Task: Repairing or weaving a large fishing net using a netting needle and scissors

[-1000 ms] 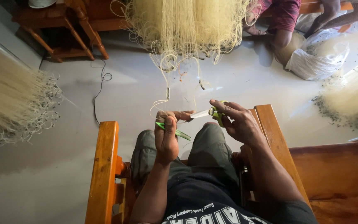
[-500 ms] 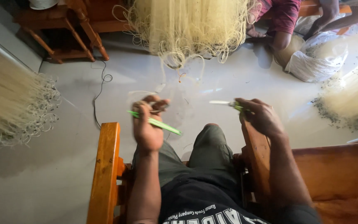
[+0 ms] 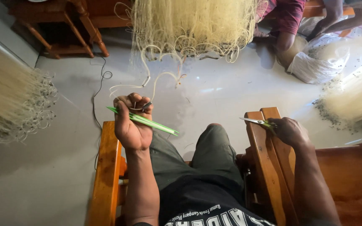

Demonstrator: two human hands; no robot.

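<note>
My left hand (image 3: 131, 122) is raised over the left armrest, closed on a long green netting needle (image 3: 147, 122) and a pale cord of the fishing net (image 3: 191, 25). The cord loops up from my fist to the net hanging ahead. Out to the right, over the right armrest (image 3: 265, 150), my right hand (image 3: 290, 130) grips small scissors (image 3: 254, 121) with green handles, blades pointing left.
I sit in a wooden chair, its left armrest (image 3: 106, 175) beside my knee. Net bundles lie at the left (image 3: 9, 96) and right (image 3: 357, 96). Another person (image 3: 288, 21) sits on the floor by a white sack (image 3: 319, 62). A wooden table (image 3: 59, 21) stands far left.
My hands, close together in front of me, have drawn apart. The left one rose with the needle and cord; the right one swung out over the right armrest with the scissors.
</note>
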